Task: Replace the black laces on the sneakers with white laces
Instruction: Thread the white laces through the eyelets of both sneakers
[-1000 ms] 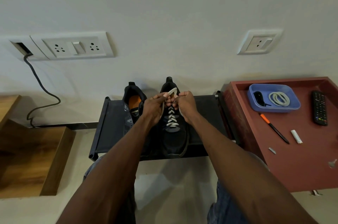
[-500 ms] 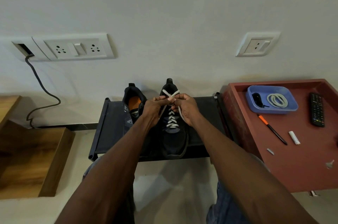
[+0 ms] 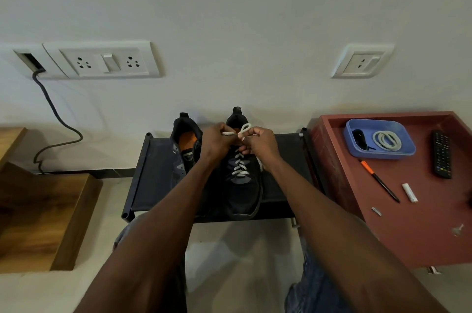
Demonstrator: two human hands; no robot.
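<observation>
Both hands — left hand [image 3: 213,142], right hand [image 3: 260,142] — are pinching the white lace [image 3: 238,159] at frame centre; a loosening pinch is risking the loop collapsing.

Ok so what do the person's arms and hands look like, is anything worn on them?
Both forearms are bare all the way to the frame's bottom edge; no sleeves show. The left hand and right hand wear no gloves, and no watch, bracelet or ring is visible. Blue denim covers the legs below.
</observation>
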